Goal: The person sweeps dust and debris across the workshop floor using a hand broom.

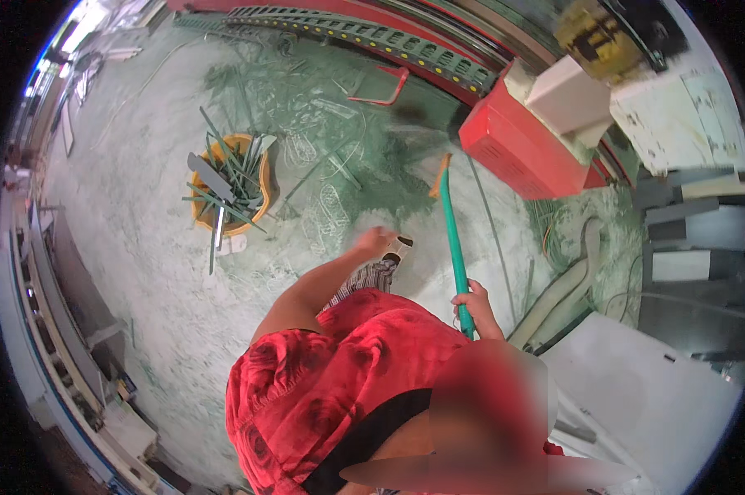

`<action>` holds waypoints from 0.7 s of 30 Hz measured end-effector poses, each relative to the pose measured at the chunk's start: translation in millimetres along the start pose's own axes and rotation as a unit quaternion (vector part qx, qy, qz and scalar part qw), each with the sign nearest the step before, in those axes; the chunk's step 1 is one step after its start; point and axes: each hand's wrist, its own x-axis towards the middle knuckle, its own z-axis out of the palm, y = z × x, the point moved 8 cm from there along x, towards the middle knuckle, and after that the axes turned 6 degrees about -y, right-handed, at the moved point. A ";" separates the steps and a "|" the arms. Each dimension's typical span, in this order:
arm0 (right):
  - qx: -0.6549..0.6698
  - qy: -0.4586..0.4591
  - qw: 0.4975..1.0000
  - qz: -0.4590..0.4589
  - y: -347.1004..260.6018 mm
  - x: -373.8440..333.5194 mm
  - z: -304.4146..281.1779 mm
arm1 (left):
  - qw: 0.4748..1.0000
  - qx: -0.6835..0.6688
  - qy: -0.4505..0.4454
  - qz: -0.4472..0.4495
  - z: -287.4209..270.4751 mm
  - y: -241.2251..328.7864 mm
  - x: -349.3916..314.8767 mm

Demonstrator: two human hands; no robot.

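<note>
The floor (pixel 149 280) carries a pale, powdery-looking layer, with dark green showing around the middle and a shoe print (pixel 331 210) marked there. A yellow bucket (pixel 265 188) stands on it, packed with strips (pixel 242 169), and a small white piece (pixel 234 244) lies just beside the bucket's lower edge. A thin dark strip (pixel 313 172) lies to the bucket's right. Farther up lies a bent red bar (pixel 401 84). On the right, a flat grey hose (pixel 592 243) curves over the floor near some thin wires (pixel 547 229).
</note>
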 end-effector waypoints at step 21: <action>-0.122 0.185 0.975 0.025 59.9 107.1 58.3 | 0.853 -0.402 -0.127 -0.308 -117.1 -191.0 -81.4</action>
